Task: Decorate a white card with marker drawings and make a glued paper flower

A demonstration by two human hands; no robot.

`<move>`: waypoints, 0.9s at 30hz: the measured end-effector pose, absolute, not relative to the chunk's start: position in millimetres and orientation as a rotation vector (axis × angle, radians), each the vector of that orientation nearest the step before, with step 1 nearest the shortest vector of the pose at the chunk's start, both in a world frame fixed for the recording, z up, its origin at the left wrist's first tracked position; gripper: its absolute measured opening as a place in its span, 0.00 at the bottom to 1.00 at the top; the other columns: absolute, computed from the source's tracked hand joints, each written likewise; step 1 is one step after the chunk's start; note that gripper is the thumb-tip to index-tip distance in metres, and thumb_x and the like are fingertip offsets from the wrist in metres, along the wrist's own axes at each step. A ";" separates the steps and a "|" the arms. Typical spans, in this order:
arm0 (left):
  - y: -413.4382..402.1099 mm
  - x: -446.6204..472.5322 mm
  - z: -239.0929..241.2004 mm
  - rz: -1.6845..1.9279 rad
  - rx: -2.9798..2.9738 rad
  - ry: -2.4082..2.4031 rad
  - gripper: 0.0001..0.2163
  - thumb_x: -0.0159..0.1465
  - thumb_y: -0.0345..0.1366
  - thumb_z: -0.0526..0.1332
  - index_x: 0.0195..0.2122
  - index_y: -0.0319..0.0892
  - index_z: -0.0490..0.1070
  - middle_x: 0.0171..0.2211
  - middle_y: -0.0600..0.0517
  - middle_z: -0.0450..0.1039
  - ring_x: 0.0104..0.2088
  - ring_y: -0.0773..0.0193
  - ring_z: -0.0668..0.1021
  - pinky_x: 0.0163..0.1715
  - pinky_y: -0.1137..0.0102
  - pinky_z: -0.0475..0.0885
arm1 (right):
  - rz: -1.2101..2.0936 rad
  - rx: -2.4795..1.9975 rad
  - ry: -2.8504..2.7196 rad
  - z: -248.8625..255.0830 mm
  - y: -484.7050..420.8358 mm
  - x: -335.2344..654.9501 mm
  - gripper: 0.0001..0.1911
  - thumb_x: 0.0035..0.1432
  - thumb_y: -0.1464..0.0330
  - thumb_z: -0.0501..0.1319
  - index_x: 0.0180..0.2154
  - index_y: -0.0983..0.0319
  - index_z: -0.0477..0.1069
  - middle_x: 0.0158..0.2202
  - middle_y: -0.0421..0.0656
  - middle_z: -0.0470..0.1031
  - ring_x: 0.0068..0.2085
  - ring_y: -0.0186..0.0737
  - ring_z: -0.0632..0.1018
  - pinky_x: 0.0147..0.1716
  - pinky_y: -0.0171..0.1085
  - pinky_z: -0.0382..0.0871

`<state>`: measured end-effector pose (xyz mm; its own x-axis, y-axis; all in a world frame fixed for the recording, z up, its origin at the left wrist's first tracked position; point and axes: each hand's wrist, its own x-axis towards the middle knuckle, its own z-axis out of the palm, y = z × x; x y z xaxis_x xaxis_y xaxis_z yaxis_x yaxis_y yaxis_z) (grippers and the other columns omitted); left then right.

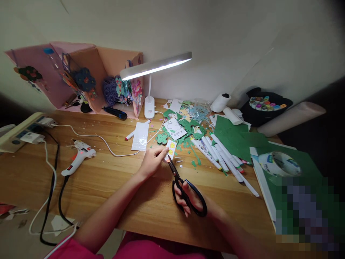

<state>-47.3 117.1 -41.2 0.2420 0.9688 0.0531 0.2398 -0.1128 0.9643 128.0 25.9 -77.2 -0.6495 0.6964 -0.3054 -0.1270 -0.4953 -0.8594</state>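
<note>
One edge of the small flowered paper (173,145) is hidden under the person's left hand (151,162), which pinches it, the rest showing beyond this grip; blade contact is hard to make out. The right hand (194,198) grips the scissors (175,173), tips beside that pinch

Your left hand (153,158) pinches, thumb against fingers, beside the tips of the scissors (175,174); your right hand (188,199) curls through their handles (204,204). Your left forearm (111,205) slants in from their left, your right forearm (229,228) from their right.
</note>
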 end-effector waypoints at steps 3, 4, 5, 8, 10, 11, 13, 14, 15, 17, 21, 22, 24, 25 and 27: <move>117.0 -47.1 -41.5 0.968 1.544 1.160 0.20 0.64 0.45 0.54 0.18 0.39 0.64 0.19 0.57 0.60 0.22 0.69 0.62 0.23 0.74 0.54 | 2.180 -0.904 -1.168 -75.1 26.5 127.7 0.31 0.49 0.38 0.46 0.29 0.61 0.56 0.18 0.31 0.58 0.13 0.24 0.62 0.13 0.27 0.62; 116.9 -47.0 -41.9 0.971 1.538 1.159 0.20 0.63 0.45 0.54 0.18 0.39 0.64 0.19 0.57 0.60 0.22 0.69 0.62 0.23 0.74 0.54 | 2.181 -0.909 -1.169 -74.5 26.7 127.4 0.31 0.49 0.38 0.46 0.29 0.61 0.57 0.18 0.31 0.58 0.13 0.24 0.62 0.13 0.27 0.62; 116.8 -46.9 -42.3 0.975 1.530 1.159 0.20 0.63 0.45 0.54 0.18 0.39 0.64 0.19 0.57 0.59 0.22 0.69 0.62 0.23 0.74 0.54 | 2.176 -0.914 -1.169 -74.3 26.8 127.1 0.32 0.48 0.38 0.46 0.29 0.61 0.57 0.18 0.31 0.58 0.13 0.25 0.62 0.13 0.27 0.63; 116.2 -46.3 -43.6 0.997 1.500 1.161 0.19 0.63 0.46 0.55 0.19 0.39 0.64 0.19 0.57 0.59 0.23 0.69 0.62 0.24 0.74 0.55 | 2.150 -0.911 -1.146 -75.8 26.8 125.2 0.32 0.47 0.37 0.46 0.29 0.61 0.56 0.18 0.31 0.58 0.14 0.25 0.61 0.13 0.27 0.64; 115.3 -45.2 -43.8 1.010 1.468 1.156 0.19 0.62 0.47 0.56 0.19 0.39 0.64 0.19 0.57 0.58 0.23 0.69 0.61 0.25 0.74 0.55 | 2.153 -0.889 -1.103 -78.8 26.9 123.7 0.33 0.46 0.36 0.46 0.28 0.60 0.56 0.17 0.31 0.57 0.13 0.24 0.60 0.13 0.27 0.64; 114.7 -44.4 -43.3 1.012 1.448 1.149 0.19 0.61 0.47 0.57 0.20 0.39 0.64 0.20 0.57 0.58 0.23 0.69 0.61 0.25 0.74 0.55 | 2.158 -0.877 -1.075 -80.6 27.1 123.0 0.33 0.45 0.36 0.46 0.28 0.60 0.55 0.16 0.31 0.57 0.13 0.24 0.60 0.13 0.27 0.64; 113.1 -42.0 -41.5 1.006 1.401 1.122 0.19 0.60 0.48 0.57 0.21 0.38 0.65 0.20 0.57 0.60 0.23 0.69 0.62 0.24 0.75 0.56 | 2.162 -0.854 -1.024 -84.0 28.0 121.8 0.34 0.43 0.35 0.46 0.27 0.60 0.55 0.16 0.30 0.57 0.12 0.24 0.60 0.13 0.28 0.65; 112.0 -40.6 -40.2 1.000 1.376 1.107 0.19 0.60 0.49 0.58 0.22 0.38 0.66 0.21 0.56 0.61 0.23 0.70 0.62 0.24 0.75 0.56 | 2.155 -0.841 -1.002 -85.3 28.6 121.3 0.34 0.43 0.35 0.46 0.27 0.60 0.55 0.16 0.30 0.57 0.12 0.24 0.60 0.13 0.28 0.65; 110.9 -39.1 -38.9 0.992 1.350 1.094 0.19 0.59 0.49 0.58 0.23 0.38 0.67 0.20 0.56 0.61 0.22 0.70 0.61 0.23 0.75 0.56 | 2.146 -0.828 -0.982 -86.1 29.2 121.0 0.34 0.42 0.34 0.46 0.27 0.60 0.55 0.16 0.30 0.57 0.12 0.24 0.59 0.12 0.29 0.65; 108.5 -36.1 -36.6 0.977 1.300 1.075 0.19 0.59 0.50 0.58 0.24 0.37 0.69 0.19 0.57 0.59 0.20 0.71 0.59 0.20 0.75 0.54 | 2.129 -0.809 -0.951 -86.5 30.4 120.6 0.34 0.42 0.35 0.46 0.27 0.60 0.55 0.16 0.30 0.57 0.12 0.24 0.59 0.12 0.29 0.65; 104.3 -31.5 -34.0 0.943 1.222 1.052 0.20 0.57 0.52 0.60 0.28 0.35 0.72 0.15 0.60 0.54 0.17 0.73 0.54 0.17 0.75 0.48 | 2.103 -0.812 -0.938 -84.7 32.0 120.9 0.33 0.43 0.35 0.46 0.28 0.60 0.56 0.16 0.30 0.58 0.12 0.24 0.60 0.13 0.29 0.67; 103.7 -30.8 -33.7 0.937 1.208 1.048 0.21 0.56 0.53 0.60 0.29 0.35 0.73 0.15 0.60 0.54 0.16 0.73 0.54 0.17 0.75 0.48 | 2.097 -0.815 -0.942 -84.3 32.1 121.0 0.33 0.43 0.35 0.46 0.28 0.60 0.56 0.16 0.31 0.58 0.12 0.24 0.60 0.13 0.29 0.67; 103.0 -29.9 -33.4 0.931 1.186 1.042 0.21 0.56 0.53 0.60 0.31 0.35 0.74 0.15 0.60 0.53 0.16 0.74 0.54 0.16 0.75 0.47 | 2.096 -0.816 -0.945 -83.7 32.1 121.2 0.33 0.44 0.35 0.46 0.27 0.60 0.56 0.16 0.31 0.58 0.12 0.24 0.60 0.13 0.29 0.67; 102.9 -29.8 -33.5 0.932 1.177 1.042 0.21 0.55 0.53 0.61 0.30 0.35 0.74 0.14 0.60 0.53 0.16 0.74 0.54 0.16 0.75 0.47 | 2.098 -0.814 -0.943 -83.5 31.9 121.2 0.33 0.44 0.35 0.47 0.27 0.60 0.56 0.16 0.31 0.58 0.12 0.24 0.60 0.13 0.29 0.66; 103.1 -29.9 -34.3 0.935 1.166 1.040 0.21 0.55 0.53 0.61 0.29 0.35 0.74 0.14 0.60 0.52 0.16 0.74 0.54 0.16 0.75 0.47 | 2.095 -0.812 -0.934 -82.9 31.2 121.0 0.33 0.45 0.36 0.48 0.28 0.60 0.57 0.17 0.31 0.59 0.12 0.24 0.60 0.13 0.29 0.66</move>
